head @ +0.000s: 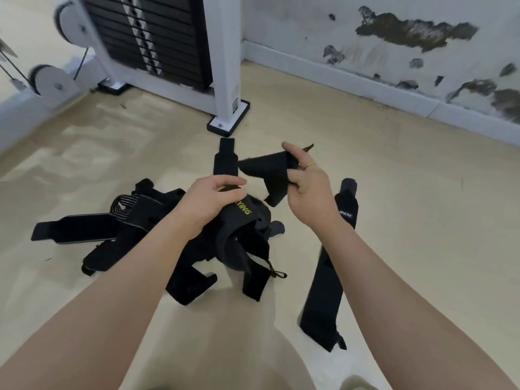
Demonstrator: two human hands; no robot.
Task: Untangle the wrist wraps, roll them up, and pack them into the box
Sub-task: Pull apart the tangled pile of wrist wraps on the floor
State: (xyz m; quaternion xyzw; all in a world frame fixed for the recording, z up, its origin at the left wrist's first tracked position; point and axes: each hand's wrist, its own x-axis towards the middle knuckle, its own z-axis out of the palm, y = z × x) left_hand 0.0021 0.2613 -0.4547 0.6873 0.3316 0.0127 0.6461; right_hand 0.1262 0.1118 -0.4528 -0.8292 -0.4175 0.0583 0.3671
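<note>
- From the head view, a tangled heap of black fabric wrist wraps (157, 235) lies on the pale beige floor (408, 220), out from the foot of a white weight-stack machine (168, 38) that stands against the stained white wall (365, 38).
- The left hand (208, 198) is curled round one black wrap with yellow-green lettering (242, 212), holding it just above the heap; the far end of that wrap sticks out past the fingers toward the machine's foot.
- The right hand (306, 187) pinches a folded black wrap piece (267, 175) between thumb and fingers, lifted clear of the floor; a thin gold ring (310, 164) shows on one finger.
- A long flat black wrap with small white lettering (334, 249) lies stretched out by itself on the floor, just beside the heap on the right hand's side, partly hidden by the right forearm.
- One striped grey-and-black wrap (129, 204) rests on the heap's far side from that strip.
</note>
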